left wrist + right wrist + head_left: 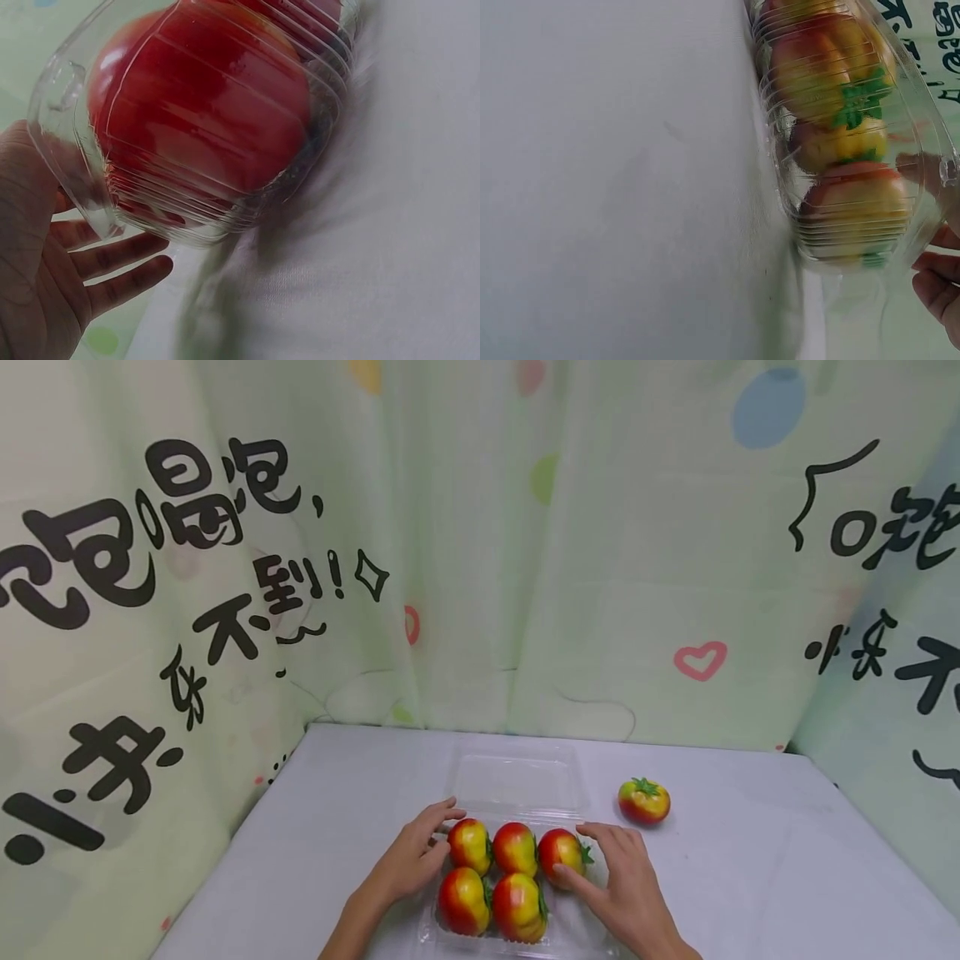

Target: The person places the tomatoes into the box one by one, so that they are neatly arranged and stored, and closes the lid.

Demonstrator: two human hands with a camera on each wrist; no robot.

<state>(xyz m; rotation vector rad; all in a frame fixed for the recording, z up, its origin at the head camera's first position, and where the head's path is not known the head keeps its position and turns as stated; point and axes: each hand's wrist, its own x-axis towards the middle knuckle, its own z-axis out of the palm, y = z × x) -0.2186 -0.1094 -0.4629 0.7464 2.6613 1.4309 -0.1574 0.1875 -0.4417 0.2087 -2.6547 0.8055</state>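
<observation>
A clear plastic clamshell box (pixel 431 935) lies open on the table, its lid (pixel 517 783) flat toward the back. Several red-and-yellow tomatoes with green leafy tops sit inside in two rows. My right hand (pixel 626 881) holds the tomato (pixel 562 852) at the back right between thumb and fingers, its thumb lying across the near side. Beside the back-left tomato (pixel 468 845) is my left hand (pixel 412 856), fingers spread at the box's edge. In the left wrist view, the fingers (pixel 124 281) extend loosely past the box's rim. Ribbed plastic walls cover the tomatoes (pixel 859 202) in the right wrist view.
Another tomato (pixel 643 802) stands on the white-covered table (pixel 750 860), right of the box. Pale green curtains (pixel 465 568) with black lettering and coloured shapes surround the table at the back and both sides.
</observation>
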